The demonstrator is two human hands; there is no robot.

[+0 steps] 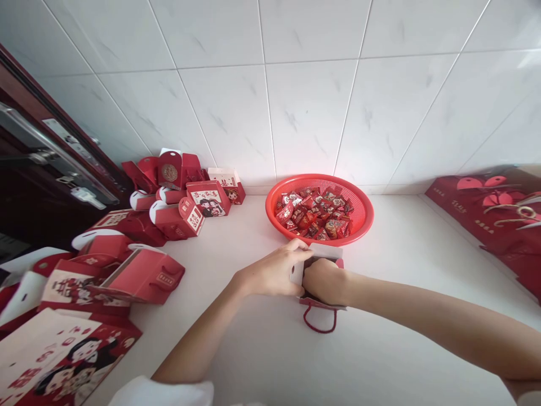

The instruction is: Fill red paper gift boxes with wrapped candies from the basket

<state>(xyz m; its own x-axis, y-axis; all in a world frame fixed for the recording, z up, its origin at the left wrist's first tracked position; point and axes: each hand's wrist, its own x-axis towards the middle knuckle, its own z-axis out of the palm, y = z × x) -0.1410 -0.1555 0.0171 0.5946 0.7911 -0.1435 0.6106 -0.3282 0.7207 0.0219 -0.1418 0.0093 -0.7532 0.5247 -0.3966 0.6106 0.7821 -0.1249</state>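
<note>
An opened gift box [323, 250] with a dark red cord handle stands on the white counter, its pale flaps spread. My left hand [281, 268] grips the box's left flap and side. Inside the box mouth is my right hand [323, 280]; its fingers are hidden by the box, so what they hold cannot be seen. Just behind the box sits a red plastic basket [367, 217] with a perforated wall. Several wrapped candies [315, 211] in red packaging lie in it.
Several red and white gift boxes [175, 220] crowd the counter's left side. A larger printed box [46, 349] lies at the lower left. Large red boxes [473, 211] with ribbons stand at the right. A tiled wall [310, 113] bounds the back; a dark door [38, 186] is at the left.
</note>
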